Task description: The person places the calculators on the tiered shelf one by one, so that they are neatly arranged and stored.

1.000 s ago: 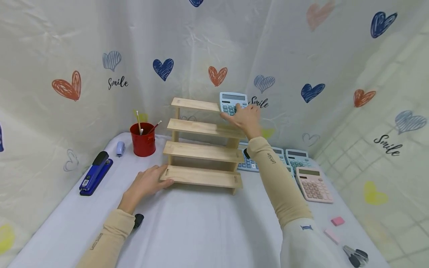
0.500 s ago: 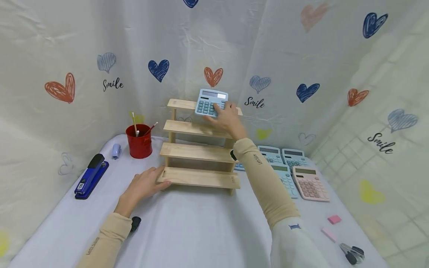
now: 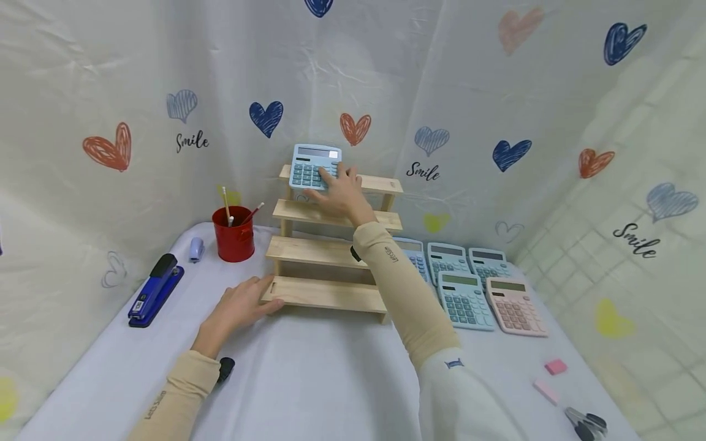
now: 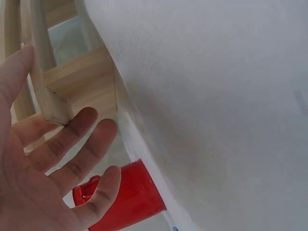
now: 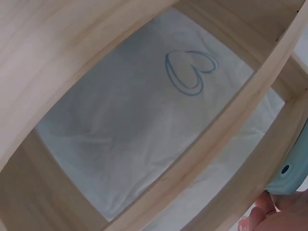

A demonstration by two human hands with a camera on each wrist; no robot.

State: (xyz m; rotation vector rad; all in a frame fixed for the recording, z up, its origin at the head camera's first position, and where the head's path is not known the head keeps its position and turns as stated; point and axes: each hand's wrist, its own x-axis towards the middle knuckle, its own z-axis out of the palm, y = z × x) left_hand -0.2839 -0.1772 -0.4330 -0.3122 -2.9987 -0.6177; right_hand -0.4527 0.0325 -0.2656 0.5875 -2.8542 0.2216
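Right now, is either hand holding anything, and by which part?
The right hand holds a blue calculator by its lower keypad end, at the wooden rack's top shelf. The left hand only rests flat against the rack's bottom shelf.

Calculator (image 3: 312,164) further left along shelf (image 3: 380,183)

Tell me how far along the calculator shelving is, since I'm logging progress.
Nothing is shelved yet. In hand: the right hand holds a blue calculator at the left end of the wooden rack's top tier, while the left hand rests against the bottom tier. Left: three blue calculators and a pink calculator lie on the table, with one more partly hidden behind the arm.
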